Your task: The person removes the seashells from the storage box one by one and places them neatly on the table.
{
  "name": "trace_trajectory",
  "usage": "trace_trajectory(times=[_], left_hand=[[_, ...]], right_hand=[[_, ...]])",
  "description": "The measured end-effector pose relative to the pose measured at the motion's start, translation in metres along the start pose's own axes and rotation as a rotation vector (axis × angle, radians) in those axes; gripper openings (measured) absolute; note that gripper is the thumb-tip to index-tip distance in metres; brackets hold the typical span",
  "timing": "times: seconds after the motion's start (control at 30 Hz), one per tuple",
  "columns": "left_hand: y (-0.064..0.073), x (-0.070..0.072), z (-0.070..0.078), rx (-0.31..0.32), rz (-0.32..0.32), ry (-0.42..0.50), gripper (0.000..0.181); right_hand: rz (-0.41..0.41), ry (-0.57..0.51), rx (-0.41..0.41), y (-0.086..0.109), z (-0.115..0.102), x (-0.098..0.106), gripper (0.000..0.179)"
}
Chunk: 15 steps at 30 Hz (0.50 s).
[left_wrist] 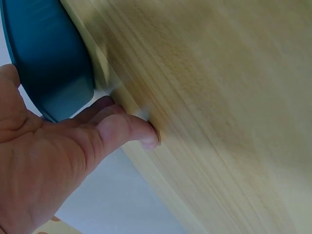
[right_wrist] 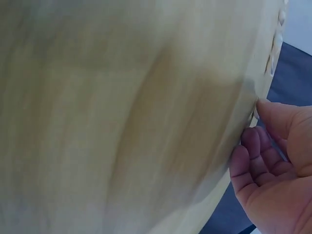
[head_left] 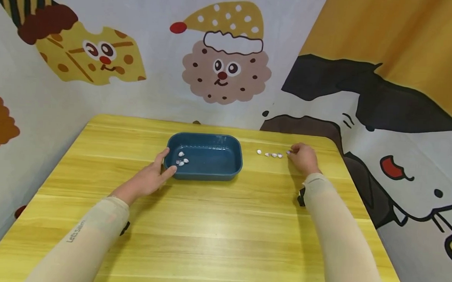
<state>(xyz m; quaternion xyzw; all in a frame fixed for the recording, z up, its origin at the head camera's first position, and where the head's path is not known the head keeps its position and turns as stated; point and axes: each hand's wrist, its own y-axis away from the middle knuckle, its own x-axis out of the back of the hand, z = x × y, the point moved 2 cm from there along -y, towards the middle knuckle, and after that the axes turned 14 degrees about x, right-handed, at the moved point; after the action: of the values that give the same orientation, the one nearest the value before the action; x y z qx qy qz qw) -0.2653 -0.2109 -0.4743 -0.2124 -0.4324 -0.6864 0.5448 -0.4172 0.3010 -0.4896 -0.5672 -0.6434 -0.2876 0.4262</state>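
A dark teal rectangular tray (head_left: 209, 176) stands towards the back of the table, several small whitish shells (head_left: 181, 163) in its left end. My left hand (head_left: 152, 177) holds the tray's front left corner, thumb at the near rim and fingers along the left side. In the left wrist view, the tray (left_wrist: 53, 58) lies between thumb and fingers. Right of the tray, several more shells (head_left: 274, 155) form a loose row. At the row's right end my right hand (head_left: 304, 159) pinches a shell (head_left: 288, 152) between thumb and forefinger, close to the tabletop; its other fingers are curled.
The yellow wood-grain table (head_left: 206, 229) has its back edge just behind the tray and the row. A cloth with cartoon prints (head_left: 225, 73) hangs behind it and along the sides.
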Motion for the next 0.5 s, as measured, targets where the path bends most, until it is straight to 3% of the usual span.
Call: trace_trajectory(times=[0.27,0.4,0.5], left_hand=[[0.001,0.0,0.002,0.002,0.0,0.008,0.088],[0.001,0.0,0.002,0.009,-0.004,0.007,0.087],[0.001,0.001,0.001,0.013,-0.006,0.008,0.089]], right_hand=[[0.009,0.047,0.003,-0.001,-0.011,-0.003,0.032],[-0.004,0.036,-0.012,-0.001,-0.017,-0.002,0.034],[0.035,0.001,-0.032,-0.002,-0.021,-0.001,0.037]])
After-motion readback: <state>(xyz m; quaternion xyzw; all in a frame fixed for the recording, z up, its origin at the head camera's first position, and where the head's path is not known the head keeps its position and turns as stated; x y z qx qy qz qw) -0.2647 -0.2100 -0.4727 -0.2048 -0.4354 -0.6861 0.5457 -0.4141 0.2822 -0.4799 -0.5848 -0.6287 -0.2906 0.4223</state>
